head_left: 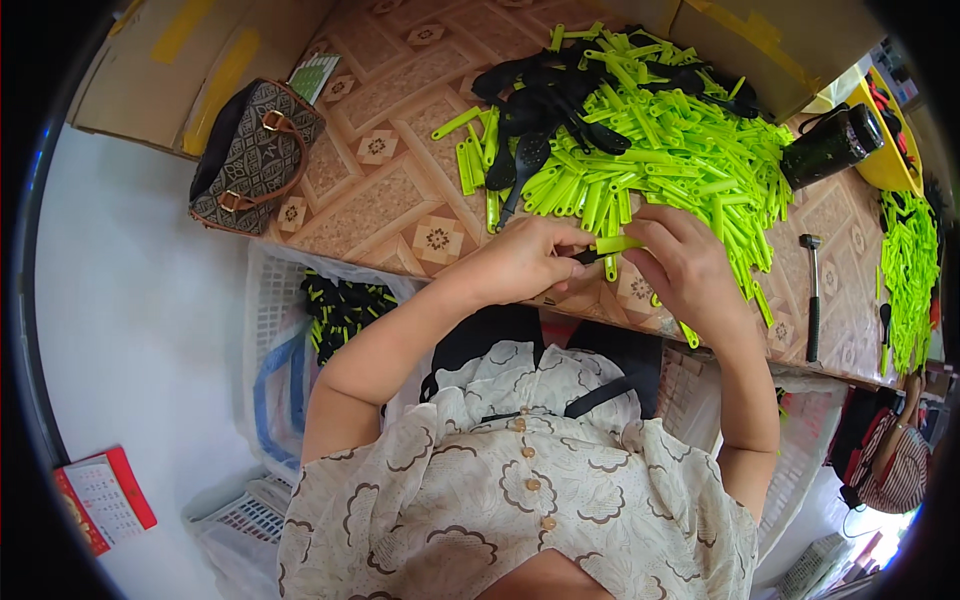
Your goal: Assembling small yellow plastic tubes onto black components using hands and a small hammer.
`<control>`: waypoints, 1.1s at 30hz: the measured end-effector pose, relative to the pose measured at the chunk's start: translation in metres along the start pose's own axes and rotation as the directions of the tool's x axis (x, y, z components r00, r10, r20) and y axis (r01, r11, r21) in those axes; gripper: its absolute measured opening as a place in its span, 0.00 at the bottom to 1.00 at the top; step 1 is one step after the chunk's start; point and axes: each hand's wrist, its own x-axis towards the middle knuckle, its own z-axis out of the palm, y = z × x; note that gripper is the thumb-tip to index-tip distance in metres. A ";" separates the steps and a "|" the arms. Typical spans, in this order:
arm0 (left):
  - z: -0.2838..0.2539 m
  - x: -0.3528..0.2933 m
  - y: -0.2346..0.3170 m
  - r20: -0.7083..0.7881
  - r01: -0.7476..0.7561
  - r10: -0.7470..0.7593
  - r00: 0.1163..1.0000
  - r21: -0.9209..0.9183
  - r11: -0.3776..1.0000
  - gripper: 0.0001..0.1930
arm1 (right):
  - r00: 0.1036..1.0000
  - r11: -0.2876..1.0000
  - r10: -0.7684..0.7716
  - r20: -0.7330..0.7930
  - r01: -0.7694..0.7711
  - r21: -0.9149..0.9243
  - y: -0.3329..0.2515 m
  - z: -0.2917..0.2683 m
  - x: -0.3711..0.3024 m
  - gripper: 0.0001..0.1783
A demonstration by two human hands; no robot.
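Observation:
Close to the table's front edge, my two hands meet over one small piece of work. My right hand (pixel 690 262) pinches a lime-green plastic handle (pixel 617 243) with a hole in its end. Fingers of my left hand (pixel 525 262) are closed on a black stem (pixel 586 257), which meets the green handle; the rest of it is hidden by the hand. Just beyond lies a large heap of loose green handles (pixel 690 180). Black kitchen utensil heads (pixel 545 95), spoons among them, lie at its left, and a black slotted spoon (pixel 530 155) points toward my left hand.
A patterned handbag (pixel 255 155) sits at the table's left. On the right are a hammer (pixel 812 290), a dark bottle (pixel 835 148), a yellow bin (pixel 885 140) and another green pile (pixel 908 280). A white crate (pixel 268 310) with black-and-green pieces stands below. Another person (pixel 895 455) is at far right.

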 end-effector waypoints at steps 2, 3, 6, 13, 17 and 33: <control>-0.002 0.000 0.005 0.056 0.064 -0.063 0.996 -0.030 0.997 0.19 | 0.999 0.997 -0.052 0.015 0.052 -0.062 0.001 0.000 0.001 0.12; -0.002 0.001 0.001 0.057 0.066 -0.065 0.996 -0.024 0.998 0.19 | 0.996 0.992 -0.082 0.036 0.085 -0.089 0.004 0.000 0.001 0.13; -0.001 0.003 -0.005 0.042 0.027 -0.028 0.999 0.038 0.999 0.19 | 0.990 0.991 -0.063 0.127 0.077 -0.109 0.003 -0.004 0.000 0.14; 0.002 0.008 -0.020 0.067 -0.009 0.014 0.998 -0.070 0.997 0.19 | 0.974 0.987 -0.028 0.224 0.063 -0.151 -0.002 -0.003 -0.004 0.14; 0.001 0.005 -0.012 0.135 0.094 -0.061 0.989 -0.256 0.962 0.17 | 0.976 0.986 -0.050 0.212 0.082 -0.145 -0.002 -0.002 -0.007 0.15; 0.001 0.001 -0.002 -0.016 -0.182 0.199 0.980 0.342 0.922 0.14 | 0.971 0.964 -0.024 0.238 0.085 -0.250 -0.012 0.011 -0.014 0.16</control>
